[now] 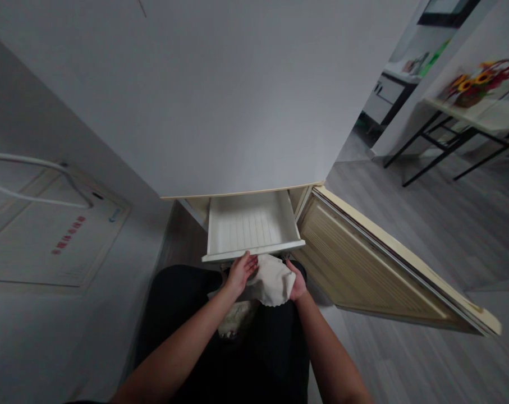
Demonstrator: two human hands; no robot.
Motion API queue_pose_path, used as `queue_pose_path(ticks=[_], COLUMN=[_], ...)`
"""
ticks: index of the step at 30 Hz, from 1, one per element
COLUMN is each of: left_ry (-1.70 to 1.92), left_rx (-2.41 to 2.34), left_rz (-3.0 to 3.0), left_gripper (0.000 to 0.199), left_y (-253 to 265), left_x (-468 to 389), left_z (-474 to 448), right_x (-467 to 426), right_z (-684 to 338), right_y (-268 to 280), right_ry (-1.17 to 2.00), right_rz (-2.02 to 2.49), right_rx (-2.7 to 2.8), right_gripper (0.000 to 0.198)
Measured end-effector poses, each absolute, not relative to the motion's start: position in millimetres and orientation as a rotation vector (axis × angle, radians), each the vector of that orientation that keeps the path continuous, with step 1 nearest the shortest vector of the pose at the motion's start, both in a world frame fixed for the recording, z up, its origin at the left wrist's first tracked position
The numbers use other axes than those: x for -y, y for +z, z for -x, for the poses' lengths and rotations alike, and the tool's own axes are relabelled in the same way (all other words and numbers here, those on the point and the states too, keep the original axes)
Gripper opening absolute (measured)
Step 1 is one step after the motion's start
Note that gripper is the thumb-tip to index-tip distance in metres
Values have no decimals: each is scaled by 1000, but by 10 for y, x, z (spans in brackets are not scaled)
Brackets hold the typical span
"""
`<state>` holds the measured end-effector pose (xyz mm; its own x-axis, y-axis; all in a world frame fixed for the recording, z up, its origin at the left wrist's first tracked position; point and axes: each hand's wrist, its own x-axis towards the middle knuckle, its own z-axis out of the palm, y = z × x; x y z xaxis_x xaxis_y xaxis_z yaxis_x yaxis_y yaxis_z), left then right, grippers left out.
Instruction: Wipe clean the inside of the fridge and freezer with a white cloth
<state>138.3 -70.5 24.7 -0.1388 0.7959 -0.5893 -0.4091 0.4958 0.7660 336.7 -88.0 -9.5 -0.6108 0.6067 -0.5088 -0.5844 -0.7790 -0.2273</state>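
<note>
1. Nearest: 2 bare forearms above black-clad legs.
2. Off-white, wavy-edged fabric cloth between hands, below shallow white ribbed drawer.
3. Right hand pinches cloth's edge; left hand half-curled, grip unclear.
4. Best: gather loose folds, clear of drawer.

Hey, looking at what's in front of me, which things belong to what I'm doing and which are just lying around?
Seemingly in use:
pale cloth, held in your right hand, with your left hand at its other side
pulled-out white drawer, just beyond your hands
open door beside it

Just around:
flowers on the table
wall panel with red lettering
</note>
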Motion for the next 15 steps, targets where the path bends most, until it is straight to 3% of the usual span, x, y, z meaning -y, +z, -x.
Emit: queue_pose_path(ticks=[6, 11, 15], left_ry=[837, 998, 1077], left_rx=[-1336, -1535, -1648], left_rz=[-776, -1144, -1387], left_gripper=[33, 25, 24], left_y=[467, 620, 616], left_x=[760, 533, 226], left_z=[-1045, -537, -231], right_x=[1041, 1059, 666], right_z=[-3395, -3311, -3195], right_y=[-34, 289, 689], right_ry=[2221, 2004, 1619], right_rz=[784, 807, 778], right_rx=[-58, 59, 172], right_gripper=[55, 44, 38])
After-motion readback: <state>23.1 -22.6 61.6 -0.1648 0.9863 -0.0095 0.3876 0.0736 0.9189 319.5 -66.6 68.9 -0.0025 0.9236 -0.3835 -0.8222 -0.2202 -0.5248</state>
